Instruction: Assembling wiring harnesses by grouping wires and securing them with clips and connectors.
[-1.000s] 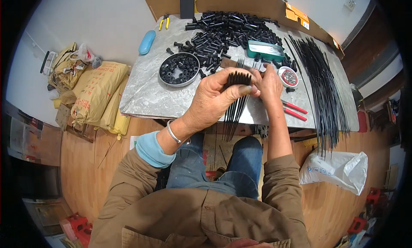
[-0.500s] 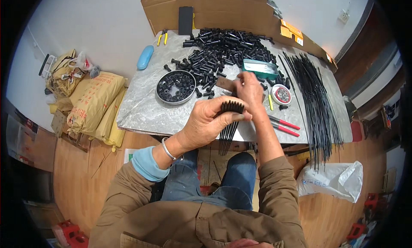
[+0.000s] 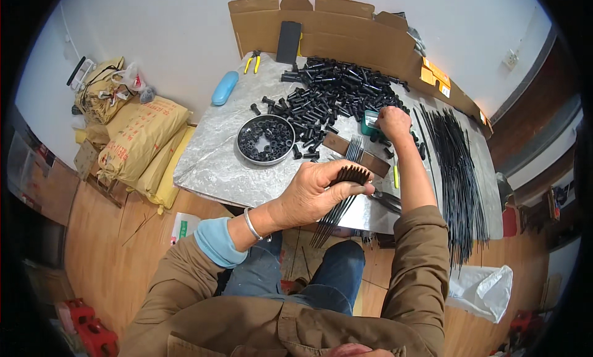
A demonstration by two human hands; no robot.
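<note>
My left hand point(image 3: 309, 193) is closed around a bundle of thin black rods point(image 3: 352, 173), their blunt ends fanned above the thumb and their lengths hanging past the table's front edge. Over the green box point(image 3: 369, 122) is my right hand point(image 3: 394, 123), its fingers curled down; whatever they pinch is hidden beneath it. Between the hands lies a brown flat bar point(image 3: 378, 165). A row of slim grey rods point(image 3: 354, 148) rests across it. Dark plier jaws point(image 3: 386, 200) show beside my right forearm, which covers their handles.
A round tin point(image 3: 291, 148) of black nuts stands left of a heap of black bolts point(image 3: 336, 88). Long black rods point(image 3: 454, 178) overhang the right edge. A blue case point(image 3: 225, 89) and yellow-handled pliers point(image 3: 252, 61) lie far left; cardboard point(image 3: 346, 29) walls the back.
My right hand has moved from the brown bar forward and right onto the green box. The bar and the rods across it now show. My left hand keeps its bundle; the whole view has shifted.
</note>
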